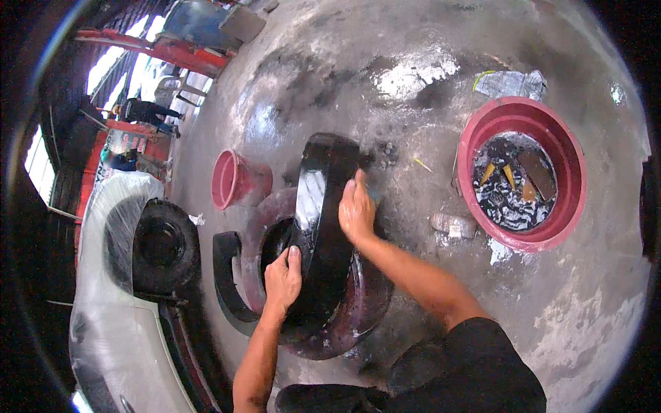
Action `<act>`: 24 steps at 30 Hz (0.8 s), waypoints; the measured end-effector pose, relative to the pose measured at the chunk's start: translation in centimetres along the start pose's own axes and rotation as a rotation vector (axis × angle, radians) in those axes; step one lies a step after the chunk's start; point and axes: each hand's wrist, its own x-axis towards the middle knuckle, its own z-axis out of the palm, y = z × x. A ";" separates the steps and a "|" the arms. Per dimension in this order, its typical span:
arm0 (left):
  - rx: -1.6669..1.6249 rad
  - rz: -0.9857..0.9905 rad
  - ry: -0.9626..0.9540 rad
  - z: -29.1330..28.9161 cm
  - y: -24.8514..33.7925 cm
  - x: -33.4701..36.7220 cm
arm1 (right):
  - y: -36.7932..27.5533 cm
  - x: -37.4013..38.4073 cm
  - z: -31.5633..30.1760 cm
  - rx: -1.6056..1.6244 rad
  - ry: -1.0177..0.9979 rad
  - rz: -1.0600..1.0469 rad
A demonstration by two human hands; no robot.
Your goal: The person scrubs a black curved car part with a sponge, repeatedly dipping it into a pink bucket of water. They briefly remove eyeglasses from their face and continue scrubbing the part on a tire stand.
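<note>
A long, curved black fender flare (323, 206), wet and glossy, stands slanted in front of me over a tire (375, 296) that lies flat on the floor. My left hand (283, 279) grips its left edge, thumb along the surface and the other fingers partly hidden. On the opposite edge my right hand (357, 212) holds on higher up, its fingers lying close together along the side. Whether anything small sits beneath those fingers cannot be seen. Left of the tire, a second curved black piece (227, 275) rests on the floor.
To the right, a large red tub (580, 172) holds dark sudsy water, two yellow cone-shaped things and a brown block. Beside it lie a clear plastic bottle (454, 226) and a grey bag (511, 85). A red bucket (224, 180) and a film-covered white car (124, 330) are left; people work beyond.
</note>
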 end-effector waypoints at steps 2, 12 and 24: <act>-0.002 0.040 0.067 0.3 -1.4 0.0 | 0.6 -0.6 0.3 -0.203 -0.007 -0.075; -0.014 0.039 0.079 0.4 -1.3 -0.1 | 1.3 1.2 0.8 -0.021 0.160 -0.129; 0.007 0.012 0.113 0.8 -2.9 0.1 | 0.1 -3.8 1.9 -0.163 -0.026 -0.537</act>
